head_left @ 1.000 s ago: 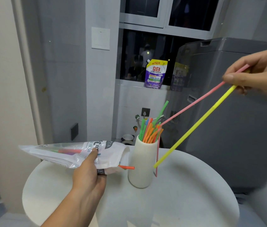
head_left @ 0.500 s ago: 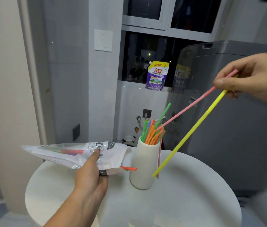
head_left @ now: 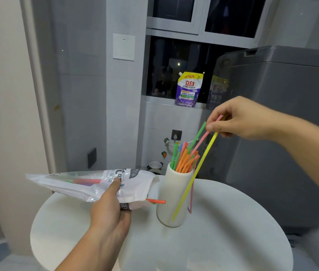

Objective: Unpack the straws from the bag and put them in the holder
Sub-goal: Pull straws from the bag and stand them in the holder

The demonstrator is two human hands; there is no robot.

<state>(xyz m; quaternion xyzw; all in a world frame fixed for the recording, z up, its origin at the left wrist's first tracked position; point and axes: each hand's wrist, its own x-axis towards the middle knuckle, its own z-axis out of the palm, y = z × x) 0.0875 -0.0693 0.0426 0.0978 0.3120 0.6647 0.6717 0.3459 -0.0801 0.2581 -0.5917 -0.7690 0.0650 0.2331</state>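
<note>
My left hand (head_left: 108,207) grips a white plastic straw bag (head_left: 80,184) held level above the table; coloured straws show through it and an orange straw (head_left: 155,201) pokes out of its open right end. A white ribbed holder (head_left: 174,194) stands on the round white table (head_left: 223,231), with several orange, green and pink straws (head_left: 184,158) in it. My right hand (head_left: 238,120), up and to the right of the holder, pinches the upper ends of a yellow straw (head_left: 195,171) and a pink straw (head_left: 200,141). Both slant down outside the holder's right side.
A grey washing machine (head_left: 283,133) stands right behind the table. A purple detergent pouch (head_left: 189,89) sits on the window sill at the back. A tiled wall with a white switch plate (head_left: 123,46) is to the left. Floor lies beyond the table's left edge.
My right hand has come down and to the left, toward the holder, carrying the yellow and pink straws, which now hang steeper. My left hand still holds the bag in the same place.
</note>
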